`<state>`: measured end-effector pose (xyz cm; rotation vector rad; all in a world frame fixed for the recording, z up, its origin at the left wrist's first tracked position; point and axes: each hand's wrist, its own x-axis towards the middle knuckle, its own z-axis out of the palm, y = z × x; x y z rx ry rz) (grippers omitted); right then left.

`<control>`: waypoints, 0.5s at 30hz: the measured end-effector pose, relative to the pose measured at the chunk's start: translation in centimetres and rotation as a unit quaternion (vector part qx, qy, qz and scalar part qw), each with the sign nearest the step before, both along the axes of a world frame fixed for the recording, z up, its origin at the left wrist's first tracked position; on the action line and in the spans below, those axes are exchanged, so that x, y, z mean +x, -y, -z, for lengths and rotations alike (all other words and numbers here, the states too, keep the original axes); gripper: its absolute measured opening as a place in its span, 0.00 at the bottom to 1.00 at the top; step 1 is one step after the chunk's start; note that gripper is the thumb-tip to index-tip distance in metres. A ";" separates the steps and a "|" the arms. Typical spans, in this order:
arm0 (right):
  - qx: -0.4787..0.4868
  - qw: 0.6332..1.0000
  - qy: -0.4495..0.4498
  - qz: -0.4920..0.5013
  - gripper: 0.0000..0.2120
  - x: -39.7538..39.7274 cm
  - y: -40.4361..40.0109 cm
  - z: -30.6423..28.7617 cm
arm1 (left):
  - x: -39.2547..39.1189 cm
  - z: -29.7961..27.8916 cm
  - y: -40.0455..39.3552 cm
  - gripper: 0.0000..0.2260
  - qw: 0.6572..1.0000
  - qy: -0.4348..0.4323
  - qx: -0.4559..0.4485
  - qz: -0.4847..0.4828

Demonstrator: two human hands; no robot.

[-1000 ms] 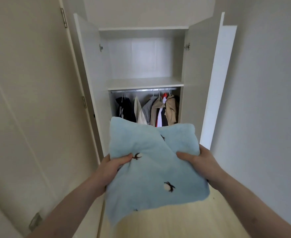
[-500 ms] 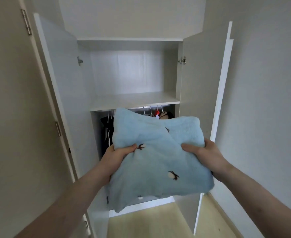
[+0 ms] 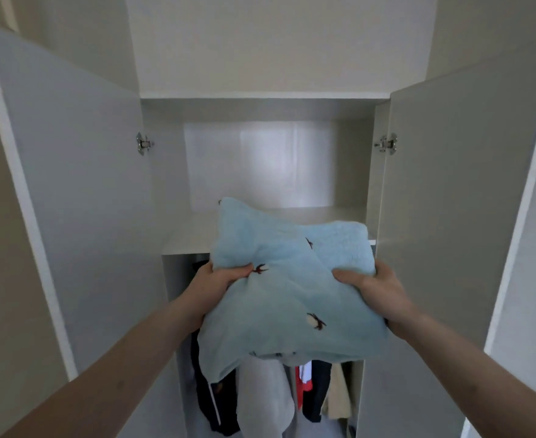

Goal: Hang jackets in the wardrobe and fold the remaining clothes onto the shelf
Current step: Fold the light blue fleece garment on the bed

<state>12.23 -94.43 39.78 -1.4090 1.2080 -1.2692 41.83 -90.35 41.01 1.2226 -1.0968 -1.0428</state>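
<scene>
A folded light-blue fleece garment (image 3: 289, 289) with small dark embroidered figures is held up in front of the wardrobe. My left hand (image 3: 219, 284) grips its left edge, thumb on top. My right hand (image 3: 377, 290) grips its right edge the same way. The garment's far edge reaches over the front of the white shelf (image 3: 191, 235). Below the shelf hang several jackets (image 3: 260, 396), partly hidden by the garment.
The wardrobe's left door (image 3: 80, 184) and right door (image 3: 450, 191) stand wide open on either side of my arms. The shelf compartment's back wall (image 3: 260, 165) is bare white. A closed upper panel (image 3: 260, 42) sits above.
I have stepped closer to the wardrobe and both hands have lifted the blue garment up and forward, so its far edge now overlaps the shelf front.
</scene>
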 end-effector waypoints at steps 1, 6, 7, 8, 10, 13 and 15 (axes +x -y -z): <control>0.000 1.000 0.005 -0.005 0.22 0.3 2.2 -0.5 | 0.4 -0.4 1.9 0.16 1.000 0.007 -0.002 -0.006; 0.009 0.999 -0.003 -0.032 0.22 3.5 11.9 -2.6 | 3.4 -2.0 10.3 0.19 0.999 0.022 0.023 -0.032; 0.012 0.999 -0.007 -0.036 0.22 4.3 13.8 -2.9 | 4.2 -2.4 12.0 0.21 0.999 0.027 0.030 -0.036; 0.015 0.999 -0.007 -0.039 0.22 5.1 15.7 -3.1 | 5.1 -2.8 13.8 0.23 0.998 0.032 0.036 -0.036; 0.021 0.999 -0.003 -0.038 0.21 6.8 19.5 -3.7 | 6.8 -3.7 17.5 0.26 0.997 0.046 0.043 -0.040; 0.034 0.999 0.006 -0.039 0.21 9.2 24.8 -4.2 | 9.0 -4.9 23.0 0.26 0.996 0.064 0.050 -0.031; 0.047 0.998 0.011 -0.038 0.23 10.9 28.2 -4.3 | 10.7 -5.5 26.5 0.24 0.995 0.077 0.063 -0.013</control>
